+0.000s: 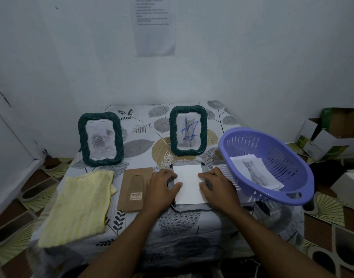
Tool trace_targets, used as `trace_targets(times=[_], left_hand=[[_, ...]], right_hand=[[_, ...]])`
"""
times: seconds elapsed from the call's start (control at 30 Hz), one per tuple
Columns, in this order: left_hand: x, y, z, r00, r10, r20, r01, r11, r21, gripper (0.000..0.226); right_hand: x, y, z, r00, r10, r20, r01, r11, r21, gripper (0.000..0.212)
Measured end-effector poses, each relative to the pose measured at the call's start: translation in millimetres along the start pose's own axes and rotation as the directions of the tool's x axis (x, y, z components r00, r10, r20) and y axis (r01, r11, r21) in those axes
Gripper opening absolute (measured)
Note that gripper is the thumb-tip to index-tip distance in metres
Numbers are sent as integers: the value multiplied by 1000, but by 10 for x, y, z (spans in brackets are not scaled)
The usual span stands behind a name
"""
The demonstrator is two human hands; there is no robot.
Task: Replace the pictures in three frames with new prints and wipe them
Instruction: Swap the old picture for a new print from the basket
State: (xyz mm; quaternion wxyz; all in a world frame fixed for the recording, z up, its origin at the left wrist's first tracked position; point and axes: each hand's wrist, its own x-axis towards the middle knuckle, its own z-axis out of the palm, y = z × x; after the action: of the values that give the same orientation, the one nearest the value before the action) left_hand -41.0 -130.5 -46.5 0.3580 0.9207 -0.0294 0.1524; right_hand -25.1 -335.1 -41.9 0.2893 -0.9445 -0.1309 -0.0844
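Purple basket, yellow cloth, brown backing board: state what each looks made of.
Purple basket: moulded plastic, smooth, slotted walls. Yellow cloth: soft woven fabric, likely microfibre, ribbed and rumpled. Brown backing board: likely matte cardboard or fibreboard, flat, with a barcode sticker.

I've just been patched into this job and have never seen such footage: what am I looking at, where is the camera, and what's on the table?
There is no machine: a person works with bare hands, filmed by one camera on their head looking down. The left hand and right hand press on a white sheet lying in a face-down frame; neither hand has a grip on anything. Left of it lie a brown backing board and a yellow cloth. Behind stand two green frames, one with a rose picture, one with a scribbled cat picture. At right, a purple basket holds cat prints.
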Motion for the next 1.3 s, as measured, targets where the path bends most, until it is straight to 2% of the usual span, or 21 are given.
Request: trace_targets(times=[0.2, 0.23, 0.3, 0.37, 0.43, 0.5, 0.6, 0.7, 0.8, 0.87, 0.97, 1.03, 1.13, 1.17, 1.3], left_hand=[[52, 64, -165, 998, -9, -62, 7, 1000, -30, 22], [64, 45, -222, 997, -8, -75, 9, 1000, 14, 24], [84, -57, -332, 993, -19, -117, 43, 977, 208, 30], [69, -194, -420, 979, -130, -155, 184, 889, 419, 41], [13, -307, -471, 934, -286, -214, 355, 805, 475, 53], [-31, -398, -473, 903, -344, -259, 427, 792, 437, 57], [-41, -431, -477, 893, -374, -250, 446, 809, 383, 54], [-25, -407, -507, 895, -380, -234, 440, 842, 312, 43], [-18, -238, -616, 899, -368, -238, 409, 899, 157, 30], [15, -68, -692, 899, -358, -252, 383, 922, 55, 36], [132, 209, -756, 898, -364, -247, 381, 925, 22, 39], [240, 385, -692, 911, -365, -191, 375, 927, 18, 34], [330, 647, -513, 927, -360, -106, 364, 931, 12, 36], [342, 703, -447, 930, -357, -84, 358, 934, 0, 37], [339, 702, -277, 945, -327, -18, 324, 942, -91, 33]], right_hand=[[-23, 5, -14, 1000, -12, -26, 13, 999, 47, 35], [-23, 5, -17, 999, -7, -34, 9, 998, 59, 35], [-19, 3, -19, 999, 2, -44, 2, 997, 77, 34], [-20, 0, -19, 999, 4, -43, -1, 997, 76, 35], [-22, 2, -14, 999, 10, -36, -7, 997, 76, 36], [-18, -3, -14, 999, 16, -38, -12, 996, 93, 37], [-7, -17, -32, 999, 24, -46, -19, 993, 115, 36], [-6, -19, -42, 999, 33, -33, -29, 993, 118, 36], [0, -24, -60, 1000, 20, -15, -18, 994, 105, 38], [14, -42, -76, 1000, 14, -17, -12, 996, 92, 39], [63, -167, -124, 997, -23, -71, 30, 995, 95, 35], [127, -318, -170, 994, -28, -104, 48, 979, 197, 30], [250, -501, -261, 996, 94, -1, -82, 876, 476, 28], [286, -504, -266, 990, 139, 31, -135, 847, 515, 30], [273, -395, -281, 966, 251, 53, -244, 835, 492, 29]])
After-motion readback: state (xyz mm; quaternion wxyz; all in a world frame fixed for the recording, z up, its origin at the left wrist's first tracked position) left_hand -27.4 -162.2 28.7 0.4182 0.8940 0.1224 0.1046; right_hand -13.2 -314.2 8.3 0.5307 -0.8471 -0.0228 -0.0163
